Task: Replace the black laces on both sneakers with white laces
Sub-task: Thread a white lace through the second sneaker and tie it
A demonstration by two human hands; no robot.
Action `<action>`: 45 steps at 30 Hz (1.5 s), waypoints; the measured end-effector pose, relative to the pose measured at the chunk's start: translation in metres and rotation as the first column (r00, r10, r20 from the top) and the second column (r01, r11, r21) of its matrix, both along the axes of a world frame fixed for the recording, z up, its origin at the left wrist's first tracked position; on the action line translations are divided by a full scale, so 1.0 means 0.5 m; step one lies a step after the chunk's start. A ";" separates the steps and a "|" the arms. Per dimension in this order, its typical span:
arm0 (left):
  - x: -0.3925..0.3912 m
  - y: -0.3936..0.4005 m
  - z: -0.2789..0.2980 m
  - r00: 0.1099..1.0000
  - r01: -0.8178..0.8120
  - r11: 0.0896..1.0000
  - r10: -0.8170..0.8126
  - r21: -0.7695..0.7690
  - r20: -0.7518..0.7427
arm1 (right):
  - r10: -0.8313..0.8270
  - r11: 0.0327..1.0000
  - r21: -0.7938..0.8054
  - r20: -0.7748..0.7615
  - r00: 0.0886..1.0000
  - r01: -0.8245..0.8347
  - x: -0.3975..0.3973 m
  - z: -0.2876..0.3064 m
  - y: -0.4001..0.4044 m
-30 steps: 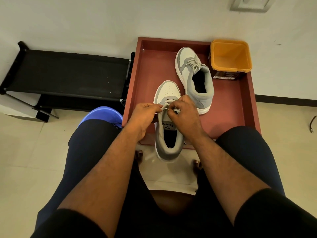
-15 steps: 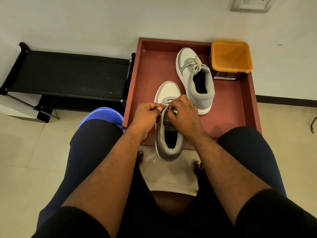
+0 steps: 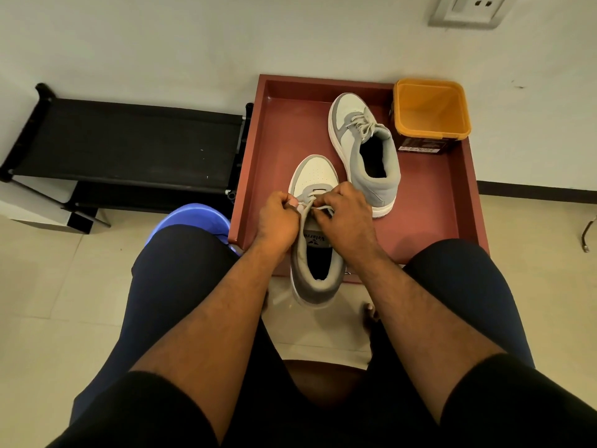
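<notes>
Near sneaker (image 3: 312, 253) sits at tray's (image 3: 452, 221) front edge, heel hanging over it, toe pointing to back wall. Both hands work on its throat: left hand (image 3: 277, 223) curled, fingers pinching white lace (image 3: 305, 208) at left side of eyelets; right hand (image 3: 347, 218) curled too, pinching lace strand on right side. Hands nearly touching. 2nd sneaker (image 3: 363, 150) w/ pale laces tied lies toward back right of tray, just beside orange tub (image 3: 431, 113) in back-right corner. Black rack (image 3: 129, 147) left of tray; blue stool (image 3: 193, 218) by front-left corner.
</notes>
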State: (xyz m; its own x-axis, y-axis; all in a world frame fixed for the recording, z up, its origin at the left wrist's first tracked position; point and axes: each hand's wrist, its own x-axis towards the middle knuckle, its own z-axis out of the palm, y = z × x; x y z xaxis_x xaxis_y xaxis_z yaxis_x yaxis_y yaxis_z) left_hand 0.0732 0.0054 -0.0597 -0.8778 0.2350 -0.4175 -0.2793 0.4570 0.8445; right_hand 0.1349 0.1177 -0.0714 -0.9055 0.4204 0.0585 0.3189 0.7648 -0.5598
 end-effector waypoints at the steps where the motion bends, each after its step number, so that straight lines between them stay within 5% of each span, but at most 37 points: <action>1: -0.003 -0.002 0.007 0.996 -0.086 0.995 0.084 0.053 0.037 | -0.011 1.000 0.012 0.009 1.000 0.011 0.002 0.002 0.002; 3: -0.015 -0.012 0.031 0.944 -0.322 0.916 0.291 0.240 0.157 | -0.035 0.999 0.023 0.006 0.999 0.034 0.005 0.007 0.003; 6: -0.042 -0.038 0.068 0.745 -0.645 0.577 0.620 0.501 0.245 | -0.069 0.997 0.020 -0.001 0.998 0.069 0.011 0.015 0.001; 9: -0.052 -0.056 0.087 0.574 -0.684 0.395 0.811 0.614 0.117 | -0.116 0.993 -0.042 -0.026 0.993 0.115 0.017 0.023 0.002; 12: -0.036 -0.047 0.084 0.683 -0.545 0.603 0.722 0.582 -0.110 | -0.132 0.987 -0.091 0.024 0.991 0.134 0.023 0.035 0.006; 14: -0.024 -0.035 0.059 0.862 -0.290 0.883 0.409 0.369 -0.300 | -0.151 0.978 -0.135 0.068 0.986 0.159 0.027 0.041 0.010; 16: -0.012 -0.023 0.031 0.957 0.061 0.997 -0.043 0.053 -0.288 | -0.172 0.961 -0.205 0.074 0.982 0.183 0.032 0.047 0.013; 18: -0.005 -0.019 0.013 0.952 0.239 0.961 -0.260 -0.139 -0.162 | -0.189 0.946 -0.253 0.078 0.979 0.203 0.036 0.054 0.012; 21: -0.009 -0.023 0.013 0.930 0.238 0.903 -0.318 -0.358 -0.184 | -0.201 0.942 -0.258 0.083 0.976 0.216 0.038 0.061 0.018; 23: -0.017 -0.032 0.030 0.942 0.070 0.950 -0.163 -0.304 -0.292 | -0.201 0.947 -0.234 0.098 0.975 0.219 0.039 0.061 0.027; 26: -0.048 -0.063 0.059 0.849 -0.377 0.925 0.330 -0.036 -0.413 | -0.209 0.938 -0.258 0.107 0.972 0.230 0.039 0.057 0.036; 28: -0.050 -0.071 0.064 0.820 -0.446 0.895 0.411 0.006 -0.399 | -0.188 0.935 -0.286 0.103 0.977 0.210 0.040 0.055 0.032; 32: -0.003 -0.036 0.054 0.819 -0.140 0.918 -0.102 -0.370 -0.564 | -0.136 0.965 -0.205 0.146 0.980 0.165 0.035 0.048 0.026; 36: 0.029 0.002 0.038 0.782 0.270 0.824 -0.489 -0.498 -0.387 | -0.099 0.991 -0.073 0.184 0.978 0.114 0.021 0.048 0.017; 40: 0.031 0.009 0.008 0.772 0.227 0.838 -0.466 -0.497 -0.432 | -0.097 0.994 -0.036 0.178 0.979 0.105 0.014 0.047 0.010; 45: 0.015 -0.005 0.004 0.876 0.107 0.913 -0.275 -0.395 -0.397 | -0.133 0.988 -0.048 0.217 0.967 0.147 0.022 0.052 0.034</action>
State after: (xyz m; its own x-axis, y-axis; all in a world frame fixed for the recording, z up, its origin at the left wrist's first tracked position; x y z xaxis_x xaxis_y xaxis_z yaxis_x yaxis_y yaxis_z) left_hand 0.0808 0.0029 -0.0576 -0.9400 0.3291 -0.0901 0.2021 0.7496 0.6303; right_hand 0.1457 0.1348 -0.0452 -0.8261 0.5403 -0.1598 0.5372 0.6697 -0.5128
